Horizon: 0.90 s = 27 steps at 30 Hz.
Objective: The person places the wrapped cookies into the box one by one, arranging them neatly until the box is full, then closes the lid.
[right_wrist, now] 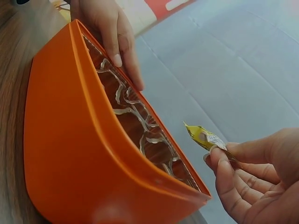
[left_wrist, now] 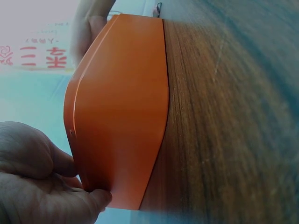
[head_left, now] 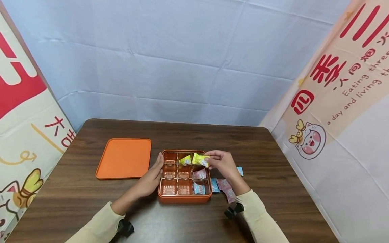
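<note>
An orange box (head_left: 184,199) with a clear compartment insert stands on the table. My left hand (head_left: 153,179) holds its left wall; in the left wrist view the fingers (left_wrist: 99,199) straddle the rim. Over the back right compartment, my right hand (head_left: 221,164) pinches a yellow wrapped candy (head_left: 199,159) between thumb and fingertips. The candy is above the rim in the right wrist view. Another yellow candy (head_left: 185,160) lies in the back middle compartment. Down the right column sit a pink candy (head_left: 199,174) and, in front of it, a blue candy (head_left: 199,188).
More wrapped candies lie right of the box: pink ones (head_left: 228,193), a blue one (head_left: 215,185) and another blue one (head_left: 240,171) partly behind my right wrist. A flat orange lid (head_left: 126,158) lies at the left. Cloth hangs behind the wooden table (head_left: 182,222).
</note>
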Motion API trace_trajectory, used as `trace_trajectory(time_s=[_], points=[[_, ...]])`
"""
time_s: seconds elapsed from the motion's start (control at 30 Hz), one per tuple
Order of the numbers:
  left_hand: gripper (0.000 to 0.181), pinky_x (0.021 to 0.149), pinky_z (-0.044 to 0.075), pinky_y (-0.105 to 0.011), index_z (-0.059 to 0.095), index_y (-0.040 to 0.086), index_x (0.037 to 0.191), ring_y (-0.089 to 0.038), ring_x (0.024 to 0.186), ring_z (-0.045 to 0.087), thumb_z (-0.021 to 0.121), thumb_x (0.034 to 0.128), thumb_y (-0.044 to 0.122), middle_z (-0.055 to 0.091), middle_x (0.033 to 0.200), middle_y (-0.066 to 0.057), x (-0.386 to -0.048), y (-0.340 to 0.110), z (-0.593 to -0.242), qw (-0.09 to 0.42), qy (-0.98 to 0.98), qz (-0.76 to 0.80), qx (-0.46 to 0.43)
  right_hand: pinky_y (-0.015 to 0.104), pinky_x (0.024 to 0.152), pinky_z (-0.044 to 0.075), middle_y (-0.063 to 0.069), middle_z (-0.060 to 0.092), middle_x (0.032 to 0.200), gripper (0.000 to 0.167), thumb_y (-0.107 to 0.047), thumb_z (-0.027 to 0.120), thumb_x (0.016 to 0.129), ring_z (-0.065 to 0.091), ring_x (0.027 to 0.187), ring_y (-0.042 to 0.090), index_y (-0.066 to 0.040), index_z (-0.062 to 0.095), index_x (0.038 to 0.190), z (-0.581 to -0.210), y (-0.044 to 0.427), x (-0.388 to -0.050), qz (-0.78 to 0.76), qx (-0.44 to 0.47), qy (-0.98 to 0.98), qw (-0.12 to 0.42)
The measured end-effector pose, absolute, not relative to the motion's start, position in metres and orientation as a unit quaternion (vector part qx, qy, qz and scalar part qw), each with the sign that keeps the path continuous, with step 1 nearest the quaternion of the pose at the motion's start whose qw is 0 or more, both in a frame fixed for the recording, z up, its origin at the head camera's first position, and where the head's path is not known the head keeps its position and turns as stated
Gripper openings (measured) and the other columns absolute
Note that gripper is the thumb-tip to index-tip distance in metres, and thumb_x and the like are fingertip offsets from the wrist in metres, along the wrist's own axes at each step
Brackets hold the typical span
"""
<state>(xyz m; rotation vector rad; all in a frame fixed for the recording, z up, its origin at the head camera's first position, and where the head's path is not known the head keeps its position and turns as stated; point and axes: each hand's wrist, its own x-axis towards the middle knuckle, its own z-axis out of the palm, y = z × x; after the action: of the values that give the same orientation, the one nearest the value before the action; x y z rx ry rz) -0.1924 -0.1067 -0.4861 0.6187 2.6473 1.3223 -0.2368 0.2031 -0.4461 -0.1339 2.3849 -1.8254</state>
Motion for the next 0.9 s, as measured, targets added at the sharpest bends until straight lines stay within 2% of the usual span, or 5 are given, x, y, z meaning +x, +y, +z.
trace_trajectory(time_s=[0.3, 0.43, 0.53, 0.67, 0.9], points=[[0.06, 0.12, 0.012, -0.055, 0.003, -0.007, 0.158, -0.036, 0.153, 0.002, 0.036, 0.1092, 0.003, -0.01, 0.166, -0.019, -0.194, -0.106, -0.485, 0.068, 0.871, 0.442, 0.203, 0.048, 0.073, 0.059, 0.011, 0.075, 0.091, 0.02, -0.014, 0.074, 0.095, 0.067, 0.074, 0.026, -0.004, 0.076, 0.112, -0.446, 0.188, -0.243, -0.596, -0.068, 0.796, 0.074], [0.06, 0.12, 0.011, -0.055, 0.002, -0.007, 0.158, -0.035, 0.153, 0.001, 0.036, 0.1094, 0.004, -0.01, 0.167, -0.02, -0.194, -0.107, -0.484, 0.074, 0.871, 0.442, 0.2, 0.051, 0.074, 0.059, 0.012, 0.074, 0.089, 0.021, -0.014, 0.074, 0.095, 0.067, 0.075, 0.034, -0.003, 0.075, 0.113, -0.444, 0.181, -0.244, -0.593, -0.078, 0.797, 0.079], [0.06, 0.12, 0.011, -0.055, 0.002, -0.007, 0.158, -0.035, 0.153, 0.002, 0.035, 0.1095, 0.004, -0.01, 0.167, -0.019, -0.194, -0.108, -0.484, 0.074, 0.873, 0.439, 0.201, 0.049, 0.073, 0.059, 0.013, 0.074, 0.088, 0.022, -0.015, 0.074, 0.095, 0.067, 0.074, 0.032, -0.003, 0.075, 0.113, -0.444, 0.175, -0.246, -0.597, -0.08, 0.793, 0.088], [0.06, 0.12, 0.012, -0.055, 0.002, -0.007, 0.158, -0.035, 0.153, 0.002, 0.035, 0.1096, 0.004, -0.011, 0.166, -0.018, -0.194, -0.108, -0.484, 0.071, 0.873, 0.438, 0.204, 0.048, 0.073, 0.059, 0.011, 0.074, 0.086, 0.021, -0.016, 0.074, 0.095, 0.066, 0.069, 0.022, -0.006, 0.076, 0.113, -0.444, 0.168, -0.249, -0.602, -0.078, 0.789, 0.096], [0.06, 0.12, 0.011, -0.056, 0.002, -0.007, 0.158, -0.036, 0.153, 0.002, 0.035, 0.1093, 0.003, -0.012, 0.166, -0.019, -0.193, -0.108, -0.485, 0.068, 0.872, 0.439, 0.207, 0.056, 0.077, 0.057, 0.011, 0.074, 0.086, 0.02, -0.016, 0.074, 0.095, 0.067, 0.068, 0.022, -0.007, 0.076, 0.113, -0.443, 0.159, -0.252, -0.604, -0.079, 0.787, 0.103]])
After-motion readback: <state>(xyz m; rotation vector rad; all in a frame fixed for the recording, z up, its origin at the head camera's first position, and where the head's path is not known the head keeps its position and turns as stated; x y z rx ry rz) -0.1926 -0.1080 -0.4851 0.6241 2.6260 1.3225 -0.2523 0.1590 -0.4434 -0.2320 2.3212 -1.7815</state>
